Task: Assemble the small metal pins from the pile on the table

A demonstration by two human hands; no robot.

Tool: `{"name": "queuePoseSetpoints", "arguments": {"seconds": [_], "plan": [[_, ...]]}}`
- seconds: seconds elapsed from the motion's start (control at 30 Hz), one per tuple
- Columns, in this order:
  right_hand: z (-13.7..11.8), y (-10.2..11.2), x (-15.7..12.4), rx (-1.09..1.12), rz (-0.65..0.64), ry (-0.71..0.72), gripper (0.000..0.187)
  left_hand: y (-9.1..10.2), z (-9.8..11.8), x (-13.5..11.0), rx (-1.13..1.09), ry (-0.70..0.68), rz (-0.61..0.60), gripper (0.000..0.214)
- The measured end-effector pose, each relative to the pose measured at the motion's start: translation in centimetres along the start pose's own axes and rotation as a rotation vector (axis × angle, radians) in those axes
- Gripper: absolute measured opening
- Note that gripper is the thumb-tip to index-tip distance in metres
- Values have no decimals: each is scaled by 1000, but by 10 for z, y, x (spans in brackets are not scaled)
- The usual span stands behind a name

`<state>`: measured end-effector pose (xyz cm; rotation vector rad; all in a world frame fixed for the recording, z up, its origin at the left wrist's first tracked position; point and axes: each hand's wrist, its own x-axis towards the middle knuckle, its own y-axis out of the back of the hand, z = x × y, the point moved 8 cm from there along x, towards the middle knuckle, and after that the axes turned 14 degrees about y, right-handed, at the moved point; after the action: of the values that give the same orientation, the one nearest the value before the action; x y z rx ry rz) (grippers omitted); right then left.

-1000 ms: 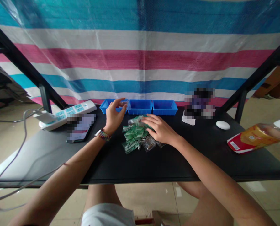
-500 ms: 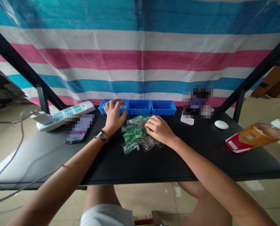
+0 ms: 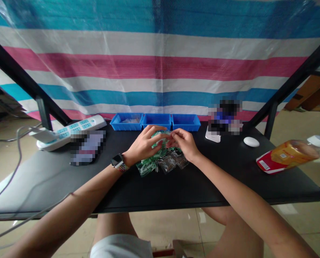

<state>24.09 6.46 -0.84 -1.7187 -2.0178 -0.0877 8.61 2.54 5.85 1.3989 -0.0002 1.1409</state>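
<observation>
A striped tarp in blue, white and pink hangs as the background, and in front of it stands a black table. Near the middle of the table lies a pile of bags. They are small and transparent, most with green parts inside and a few with metallic parts (the parts are too small to name exactly).

Both hands are together just above the far side of this pile. The left hand, with a watch on its wrist, has its fingers bent and closed on a small bag, which it holds just over the pile. The right hand meets it from the other side with thumb and fingertips pinched on the same bag, so the two hands almost touch.

Behind the hands, along the far edge of the table, three blue trays stand in a row, one against the next: the left tray, the middle tray and the right tray. The left tray holds some pale, clear things that I cannot make out.

A white power strip lies to the left of the trays. Well apart on the right are a white round object and a bottle, which lies on its side near the table edge.
</observation>
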Motion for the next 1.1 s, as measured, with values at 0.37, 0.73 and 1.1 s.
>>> {"name": "queuePoseSetpoints", "arguments": {"seconds": [0.37, 0.73, 1.1], "plan": [[-14, -10, -2, 21, -53, 40, 23, 2, -17, 1, -63, 112, 97, 21], [-3, -9, -4, 134, 1, -97, 54, 4, -1, -1, 104, -9, 9, 44], [15, -8, -6, 292, -2, -315, 49, 6, -10, 1, 191, 2, -4, 20]]}}
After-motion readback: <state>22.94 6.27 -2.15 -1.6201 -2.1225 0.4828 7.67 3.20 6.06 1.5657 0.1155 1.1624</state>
